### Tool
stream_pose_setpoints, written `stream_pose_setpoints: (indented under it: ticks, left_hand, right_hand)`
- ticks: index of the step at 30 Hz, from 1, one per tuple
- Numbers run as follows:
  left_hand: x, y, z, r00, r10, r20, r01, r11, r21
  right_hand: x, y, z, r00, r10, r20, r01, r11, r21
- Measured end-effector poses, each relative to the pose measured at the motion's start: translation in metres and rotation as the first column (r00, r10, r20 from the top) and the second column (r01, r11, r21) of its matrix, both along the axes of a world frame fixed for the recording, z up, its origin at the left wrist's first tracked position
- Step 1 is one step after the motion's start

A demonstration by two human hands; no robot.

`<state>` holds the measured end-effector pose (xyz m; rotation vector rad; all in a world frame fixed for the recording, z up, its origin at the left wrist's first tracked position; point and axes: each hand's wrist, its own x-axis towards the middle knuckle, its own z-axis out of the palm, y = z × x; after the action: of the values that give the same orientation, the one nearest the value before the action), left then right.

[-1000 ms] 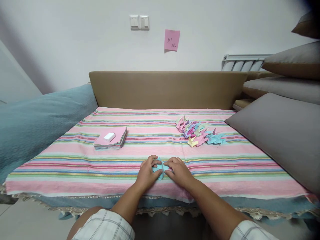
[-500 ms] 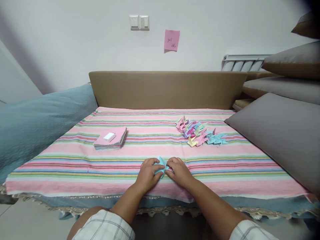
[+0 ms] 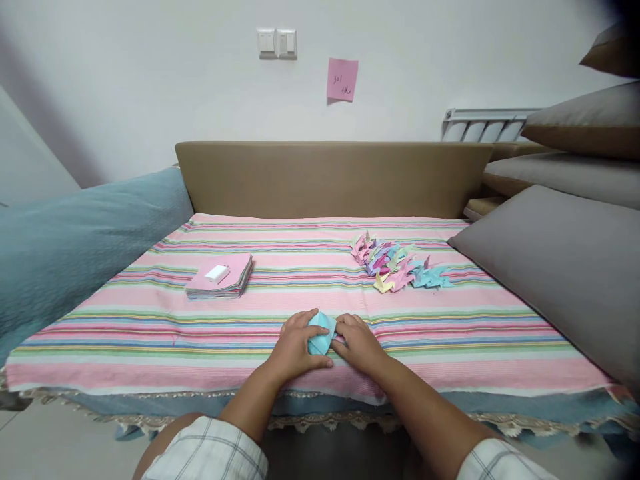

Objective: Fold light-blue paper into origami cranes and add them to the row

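A light-blue piece of folded origami paper (image 3: 321, 341) lies between my two hands near the bed's front edge. My left hand (image 3: 296, 347) curves round its left side, with one finger laid across the paper and the thumb spread below its lower tip. The right corner of the paper sits pinched between the thumb and fingers of my right hand (image 3: 358, 341). My right fingertips partly cover that corner. Beyond my right hand lies a pile of folded paper cranes (image 3: 390, 265) in pink, purple, yellow, green and blue.
A stack of square paper (image 3: 237, 280) with a small white block (image 3: 217, 273) on top lies at the left. Striped cloth (image 3: 150, 333) covers the bed. Grey cushions (image 3: 565, 267) pile up at the right, a blue-covered bolster (image 3: 100, 233) at the left, a brown headboard (image 3: 330, 180) behind.
My left thumb has moved off the paper, down towards me, and the left fingers have spread. More of the blue paper's face shows now. My right hand keeps its pinch.
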<state>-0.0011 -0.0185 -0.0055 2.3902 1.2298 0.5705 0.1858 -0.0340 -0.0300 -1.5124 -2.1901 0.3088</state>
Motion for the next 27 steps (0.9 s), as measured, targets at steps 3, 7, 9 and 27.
stream_pose_setpoints:
  ticks: [3, 7, 9, 27]
  left_hand:
    - [0.0, 0.001, -0.001, 1.0, 0.005, 0.0, -0.005, 1.0, 0.015]
    - [0.0, 0.003, -0.003, 0.999, 0.007, 0.044, -0.008, 0.999, 0.036]
    - [0.0, 0.004, -0.004, 0.998, 0.009, 0.068, -0.012, 0.999, 0.048]
    - [-0.005, 0.009, -0.01, 1.0, -0.016, -0.025, 0.024, 0.936, 0.352]
  right_hand:
    - [0.0, 0.0, -0.001, 1.0, -0.009, -0.019, 0.009, 1.0, 0.0]
    - [-0.001, 0.0, -0.001, 1.0, -0.01, -0.026, 0.01, 1.0, -0.004]
    - [-0.001, -0.001, 0.0, 1.0, -0.004, -0.029, 0.004, 1.0, -0.003]
    - [0.002, 0.002, 0.005, 0.998, 0.054, 0.038, -0.055, 0.998, 0.027]
